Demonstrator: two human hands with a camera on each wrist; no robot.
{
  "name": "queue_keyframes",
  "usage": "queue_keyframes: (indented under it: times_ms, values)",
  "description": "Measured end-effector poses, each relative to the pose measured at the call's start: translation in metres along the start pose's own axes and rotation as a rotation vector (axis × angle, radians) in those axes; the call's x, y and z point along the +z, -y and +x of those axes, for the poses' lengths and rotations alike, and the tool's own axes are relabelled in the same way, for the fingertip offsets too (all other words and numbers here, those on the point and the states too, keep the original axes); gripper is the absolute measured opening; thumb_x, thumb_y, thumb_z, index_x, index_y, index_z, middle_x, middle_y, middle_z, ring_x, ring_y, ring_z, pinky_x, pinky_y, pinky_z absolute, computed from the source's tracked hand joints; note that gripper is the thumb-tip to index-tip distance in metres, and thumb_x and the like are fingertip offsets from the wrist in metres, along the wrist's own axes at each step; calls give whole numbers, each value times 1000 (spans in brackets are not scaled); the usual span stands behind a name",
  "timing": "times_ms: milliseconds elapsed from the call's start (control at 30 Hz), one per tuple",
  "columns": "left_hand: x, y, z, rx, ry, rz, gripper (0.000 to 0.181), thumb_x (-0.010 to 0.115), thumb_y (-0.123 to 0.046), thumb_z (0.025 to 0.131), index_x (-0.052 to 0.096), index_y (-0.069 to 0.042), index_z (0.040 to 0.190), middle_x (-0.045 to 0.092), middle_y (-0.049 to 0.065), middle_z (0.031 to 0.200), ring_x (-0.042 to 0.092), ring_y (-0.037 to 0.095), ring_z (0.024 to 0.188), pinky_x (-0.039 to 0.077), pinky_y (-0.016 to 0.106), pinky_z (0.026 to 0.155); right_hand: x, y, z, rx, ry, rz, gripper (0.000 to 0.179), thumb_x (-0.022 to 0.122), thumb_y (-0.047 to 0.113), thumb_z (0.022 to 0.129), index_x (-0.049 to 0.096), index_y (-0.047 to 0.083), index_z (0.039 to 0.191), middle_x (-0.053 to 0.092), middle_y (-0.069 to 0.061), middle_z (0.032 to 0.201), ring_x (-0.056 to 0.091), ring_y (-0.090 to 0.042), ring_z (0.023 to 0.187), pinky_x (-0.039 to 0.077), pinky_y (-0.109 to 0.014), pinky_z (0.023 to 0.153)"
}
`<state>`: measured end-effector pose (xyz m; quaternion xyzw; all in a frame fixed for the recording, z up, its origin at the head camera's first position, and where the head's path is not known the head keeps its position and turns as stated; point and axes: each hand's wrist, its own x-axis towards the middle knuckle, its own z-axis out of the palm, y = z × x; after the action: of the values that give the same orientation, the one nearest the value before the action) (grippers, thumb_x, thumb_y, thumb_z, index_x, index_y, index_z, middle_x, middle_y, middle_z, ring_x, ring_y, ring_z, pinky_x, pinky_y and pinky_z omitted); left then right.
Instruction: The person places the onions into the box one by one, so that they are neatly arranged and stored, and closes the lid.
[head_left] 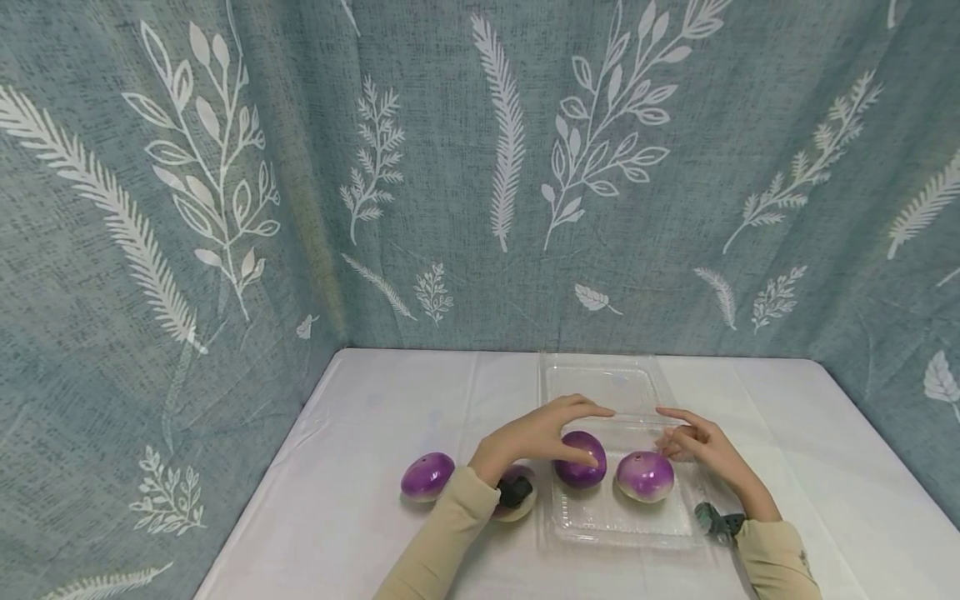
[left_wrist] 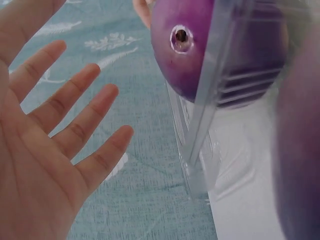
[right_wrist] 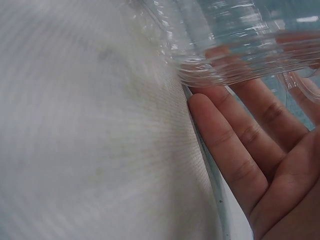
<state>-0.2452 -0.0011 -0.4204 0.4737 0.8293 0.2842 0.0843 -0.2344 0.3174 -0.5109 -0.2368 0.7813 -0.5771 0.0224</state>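
Four purple turnips on a white table [head_left: 360, 450] here, and two of them are sitting in a clear plastic box [head_left: 600, 527]: a darker turnip [head_left: 576, 479] on the left side and a paler turnip [head_left: 645, 479] on the right. The box's lid [head_left: 600, 383] is flipped open towards the back curtain [head_left: 420, 167]. Left hand [head_left: 538, 429] is over the box's left part, fingers straight and spread well apart, thumb crossing in front of the darker turnip; can't tell if it's actually touching. Right hand [head_left: 705, 450] is at the box's right edge, fingers loosely extended and not clamped on anything, some tips showing through the clear plastic in the right wrist view. Whether they touch it, no idea. As for the others, one outer turnip [head_left: 427, 477] lies left of the left sleeve [head_left: 438, 537], and a half-hidden turnip [head_left: 517, 512] is beside the box, partly covered by the left wrist.
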Motion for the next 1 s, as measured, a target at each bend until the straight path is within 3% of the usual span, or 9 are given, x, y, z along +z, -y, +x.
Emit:
queue_keyframes:
  times_ms: [300, 1000]
  values:
    - [-2, 3, -15, -60, -51, -39, 66, 67, -44, 82, 41, -26, 140, 45, -2, 134, 42, 13, 125, 37, 33, 105, -1, 0, 0, -32, 14, 8, 40, 42, 1, 97, 33, -16, 132, 65, -29, 90, 69, -16, 74, 57, -35, 65]
    - [-10, 10, -44, -118, -126, -41, 64, 68, -45, 80, 44, -28, 137, 46, -5, 133, 41, 12, 125, 36, 33, 105, 0, 1, 0, -29, 1, -15, 39, 42, 1, 97, 34, -16, 131, 65, -28, 89, 68, -15, 73, 57, -35, 64]
